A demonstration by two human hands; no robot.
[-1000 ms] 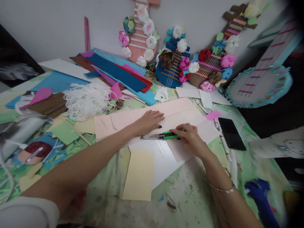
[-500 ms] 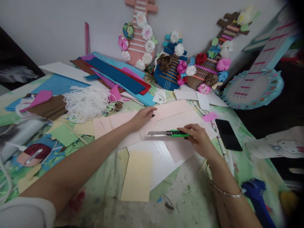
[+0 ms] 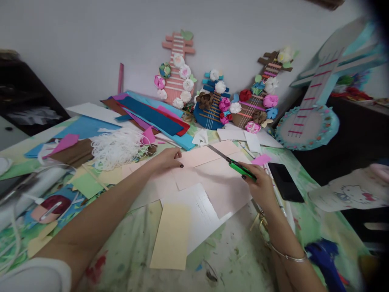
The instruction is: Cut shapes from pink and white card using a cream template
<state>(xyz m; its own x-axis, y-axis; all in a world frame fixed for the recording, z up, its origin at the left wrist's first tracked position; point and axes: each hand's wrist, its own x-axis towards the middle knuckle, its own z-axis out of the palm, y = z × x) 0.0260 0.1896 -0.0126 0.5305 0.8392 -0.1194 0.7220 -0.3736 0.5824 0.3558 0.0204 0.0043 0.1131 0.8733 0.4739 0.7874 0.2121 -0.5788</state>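
Note:
My right hand (image 3: 259,182) is closed around a green utility knife (image 3: 241,169). Its long blade points up and left, over a sheet of pale pink paper (image 3: 229,192). At the left part of the pink paper, my left hand (image 3: 167,160) has its fingers bent and its thumb against the sheet, gripping it. A narrower pink strip (image 3: 212,154) lies along the far side, under the blade. Below the pink paper are a white sheet (image 3: 194,202) and a cream rectangle of paper (image 3: 170,235), nearer to me.
White string (image 3: 118,148) lies tangled at left, before stacked coloured sheets (image 3: 152,113). Flower-trimmed paper instruments (image 3: 212,101) lean on the wall. A black phone (image 3: 285,182), a pale tumbler (image 3: 349,196) and a blue tool (image 3: 323,259) are at right.
My right hand has lifted the knife and turned its blade up and away from me. My left hand has slid left along the pink paper. The view has tilted upward.

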